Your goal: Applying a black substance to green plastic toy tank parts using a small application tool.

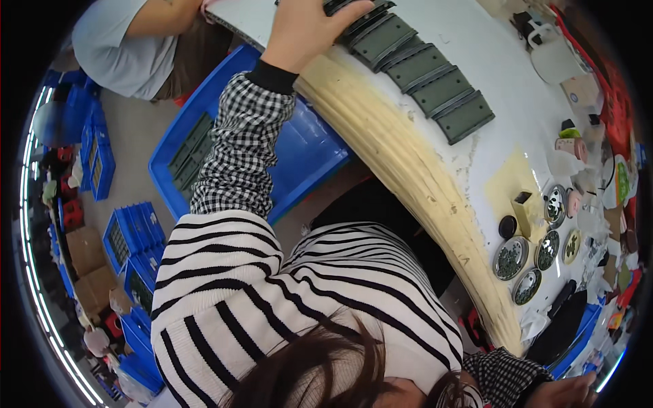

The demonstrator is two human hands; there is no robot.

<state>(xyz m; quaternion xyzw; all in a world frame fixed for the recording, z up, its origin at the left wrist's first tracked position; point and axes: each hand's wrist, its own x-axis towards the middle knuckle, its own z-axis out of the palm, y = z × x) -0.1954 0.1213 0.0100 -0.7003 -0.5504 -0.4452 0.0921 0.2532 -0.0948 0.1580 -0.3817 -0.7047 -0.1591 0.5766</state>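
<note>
My left hand (304,28) reaches to the far edge of the view, at the upper end of a row of dark green rectangular plastic pieces (425,70). Its thumb is stretched out and touches the end pieces; the other fingers are mostly cut off by the frame. The pieces overlap in a slanting row on the white table (435,20), each with ridged edges and small holes. Far from the row, my right hand (563,393) is low at the right rim, only partly visible; its fingers are too unclear to show whether they hold anything.
A blue bin (163,146) with more green pieces stands below my left arm. Yellowish padding (401,143) covers the table's near edge. Round dishes of small parts (510,258), a white mug (554,58) and clutter lie right. Another person's arm (160,17) is at upper left.
</note>
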